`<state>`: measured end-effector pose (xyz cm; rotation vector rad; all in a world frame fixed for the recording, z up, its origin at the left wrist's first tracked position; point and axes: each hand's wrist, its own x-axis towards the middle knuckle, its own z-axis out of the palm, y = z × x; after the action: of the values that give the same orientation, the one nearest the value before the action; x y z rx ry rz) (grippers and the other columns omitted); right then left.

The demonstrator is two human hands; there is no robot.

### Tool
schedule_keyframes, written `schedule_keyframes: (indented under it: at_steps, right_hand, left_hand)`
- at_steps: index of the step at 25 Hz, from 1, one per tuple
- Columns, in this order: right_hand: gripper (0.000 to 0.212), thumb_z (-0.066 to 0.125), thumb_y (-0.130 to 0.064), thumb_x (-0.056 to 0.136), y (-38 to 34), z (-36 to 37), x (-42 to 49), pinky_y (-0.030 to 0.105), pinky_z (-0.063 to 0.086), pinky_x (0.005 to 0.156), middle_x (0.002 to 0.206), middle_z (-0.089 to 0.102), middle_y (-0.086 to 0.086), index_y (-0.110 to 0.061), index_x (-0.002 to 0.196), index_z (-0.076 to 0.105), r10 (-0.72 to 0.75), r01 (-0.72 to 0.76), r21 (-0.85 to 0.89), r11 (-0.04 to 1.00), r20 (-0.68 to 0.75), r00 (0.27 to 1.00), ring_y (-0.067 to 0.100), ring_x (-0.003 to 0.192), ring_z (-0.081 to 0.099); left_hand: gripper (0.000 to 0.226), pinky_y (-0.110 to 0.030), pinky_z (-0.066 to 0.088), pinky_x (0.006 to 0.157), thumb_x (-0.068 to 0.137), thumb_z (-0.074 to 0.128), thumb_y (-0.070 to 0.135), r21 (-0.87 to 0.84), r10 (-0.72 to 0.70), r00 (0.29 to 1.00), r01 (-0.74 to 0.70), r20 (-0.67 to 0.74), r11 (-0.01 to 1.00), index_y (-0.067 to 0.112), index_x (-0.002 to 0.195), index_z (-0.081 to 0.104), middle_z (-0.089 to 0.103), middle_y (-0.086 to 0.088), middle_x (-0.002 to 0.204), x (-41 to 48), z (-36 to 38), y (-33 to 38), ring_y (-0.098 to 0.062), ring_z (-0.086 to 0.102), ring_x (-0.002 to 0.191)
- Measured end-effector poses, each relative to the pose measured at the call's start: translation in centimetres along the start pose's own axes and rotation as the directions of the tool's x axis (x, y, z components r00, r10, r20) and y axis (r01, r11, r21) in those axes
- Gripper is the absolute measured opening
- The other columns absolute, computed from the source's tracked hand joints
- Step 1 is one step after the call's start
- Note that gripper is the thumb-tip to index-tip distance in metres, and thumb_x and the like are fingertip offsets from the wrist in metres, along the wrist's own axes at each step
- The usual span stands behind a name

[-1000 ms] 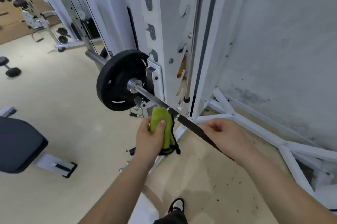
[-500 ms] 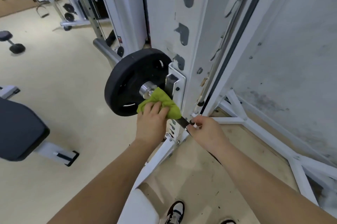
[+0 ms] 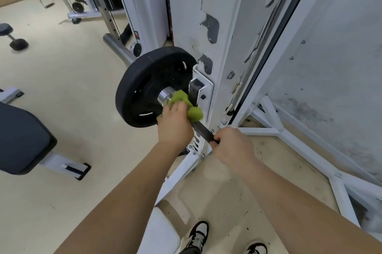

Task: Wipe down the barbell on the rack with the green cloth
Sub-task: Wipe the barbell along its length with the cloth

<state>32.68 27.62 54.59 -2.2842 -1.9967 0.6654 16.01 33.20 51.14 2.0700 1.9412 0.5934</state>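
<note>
Head view: left hand (image 3: 175, 124) clutches green cloth (image 3: 187, 105) around barbell (image 3: 203, 129); right hand (image 3: 231, 147) grips its shaft.

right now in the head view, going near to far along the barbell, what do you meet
right hand gripping the barbell → left hand holding the green cloth → weight plate → sleeve end

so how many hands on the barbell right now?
2. The left hand holds the green cloth on the barbell beside the weight plate; the right hand grips the bare shaft nearer the camera.
</note>
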Motion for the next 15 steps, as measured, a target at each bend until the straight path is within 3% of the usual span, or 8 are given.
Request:
schedule_keyframes:
  at_steps: [2,4,5,7,8,9,12,15]
  right_hand:
    - [0.014,0.063,-0.03,0.092,-0.6,0.3,-0.1,0.027,0.037,0.053,0.07,0.059,-0.002,-0.021,0.084,0.071,-0.015,0.012,-0.085,0.996,-0.03,0.999,0.024,0.068,0.059]
    - [0.013,0.061,-0.029,0.093,-0.9,0.4,-0.1,0.027,0.036,0.053,0.074,0.059,-0.003,-0.021,0.085,0.068,-0.029,0.025,-0.137,0.99,-0.03,0.999,0.023,0.07,0.06]
    - [0.013,0.06,-0.029,0.093,-1.0,0.3,0.0,0.027,0.036,0.053,0.076,0.06,-0.002,-0.021,0.087,0.068,-0.031,0.027,-0.149,0.988,-0.023,0.999,0.023,0.07,0.059]
    - [0.014,0.06,-0.031,0.094,-1.0,0.1,0.0,0.026,0.034,0.051,0.075,0.06,-0.003,-0.022,0.087,0.067,-0.033,0.03,-0.15,0.988,-0.02,0.999,0.022,0.069,0.058]
    - [0.014,0.061,-0.032,0.093,-0.9,0.0,0.0,0.025,0.033,0.05,0.073,0.059,-0.004,-0.022,0.084,0.065,-0.03,0.027,-0.14,0.99,-0.024,0.999,0.022,0.068,0.058]
    - [0.016,0.061,-0.032,0.093,-0.9,0.0,0.0,0.025,0.034,0.051,0.071,0.059,-0.004,-0.022,0.081,0.063,-0.028,0.024,-0.129,0.991,-0.029,0.999,0.022,0.067,0.059]
    - [0.015,0.063,-0.028,0.091,-0.9,0.3,0.2,0.027,0.041,0.055,0.071,0.06,-0.002,-0.021,0.077,0.061,-0.044,0.039,-0.125,0.991,-0.038,0.998,0.024,0.069,0.062]
    - [0.016,0.063,-0.024,0.088,-0.8,0.5,0.4,0.027,0.038,0.053,0.067,0.057,-0.002,-0.02,0.073,0.06,-0.035,0.029,-0.113,0.993,-0.052,0.998,0.025,0.066,0.06]
  left_hand:
    - [0.026,-0.047,0.046,0.087,0.073,0.058,0.003,0.126,0.239,0.971,-0.235,-0.014,0.964,0.016,0.095,0.057,0.061,-0.004,0.098,-2.2,-0.1,-0.3,-0.034,0.057,0.096]
    - [0.024,-0.042,0.043,0.083,0.072,0.063,0.004,0.162,0.439,0.898,-0.433,-0.005,0.887,0.016,0.093,0.059,0.059,-0.002,0.091,-2.5,-0.6,-1.6,-0.031,0.058,0.087]
    - [0.022,-0.042,0.044,0.08,0.075,0.066,0.007,0.17,0.411,0.912,-0.405,0.002,0.898,0.015,0.094,0.06,0.059,-0.003,0.092,-1.7,-0.9,-2.1,-0.03,0.059,0.088]
    - [0.017,-0.044,0.051,0.078,0.085,0.063,0.015,-0.005,0.028,0.999,-0.028,-0.039,1.0,0.013,0.102,0.06,0.062,-0.008,0.1,1.3,-1.7,-1.9,-0.032,0.058,0.095]
    - [0.019,-0.046,0.053,0.079,0.09,0.06,0.017,-0.117,-0.168,0.984,0.161,-0.059,0.98,0.013,0.108,0.06,0.063,-0.011,0.104,2.8,-1.8,-1.5,-0.033,0.058,0.099]
    - [0.02,-0.045,0.054,0.079,0.092,0.057,0.017,-0.202,-0.266,0.963,0.252,-0.047,0.946,0.013,0.112,0.06,0.063,-0.012,0.107,3.9,-1.7,-1.0,-0.033,0.057,0.103]
    - [0.011,-0.044,0.052,0.075,0.094,0.055,0.014,-0.122,-0.111,0.992,0.103,-0.064,0.987,0.009,0.103,0.059,0.065,-0.011,0.103,3.7,-0.6,0.1,-0.036,0.053,0.107]
    - [0.016,-0.043,0.047,0.079,0.093,0.064,0.02,-0.053,-0.042,0.998,0.04,-0.039,0.998,0.007,0.099,0.057,0.066,-0.014,0.101,2.2,-1.1,-0.5,-0.036,0.056,0.1]
